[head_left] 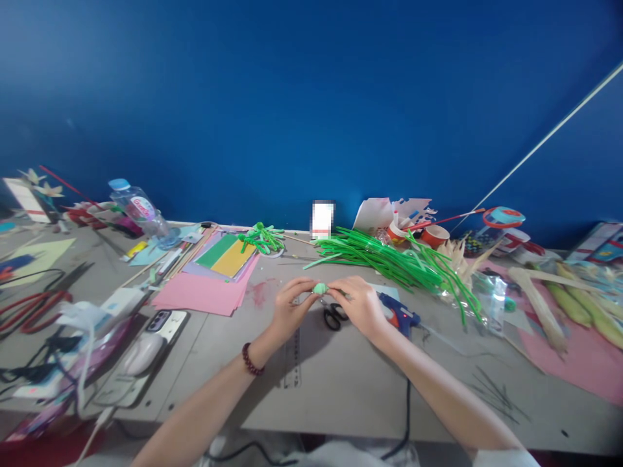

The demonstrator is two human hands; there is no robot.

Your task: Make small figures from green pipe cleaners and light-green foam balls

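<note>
Between my fingertips, above the middle of the table, is a small pale green rounded piece [320, 288]; its exact kind is too small to make out. My left hand [293, 305] pinches it from the left, a dark beaded bracelet [253, 360] on that wrist. From the right, my right hand [357, 305] closes on it with thumb and forefinger. Black-handled scissors [333, 316] lie under the hands, their blades partly hidden. A clear ruler [293, 363] rests below my left hand. Just right of my right hand sits a blue glue gun [400, 312], partly covered by it.
Green pipe cleaners [384, 259] are heaped behind my right hand. Pink paper [204, 293] and coloured sheets lie to the left, near a phone [168, 322], a white mouse [145, 355] and a bottle [143, 211]. Corn husks [538, 305] lie far right. A blue wall [311, 117] rises behind.
</note>
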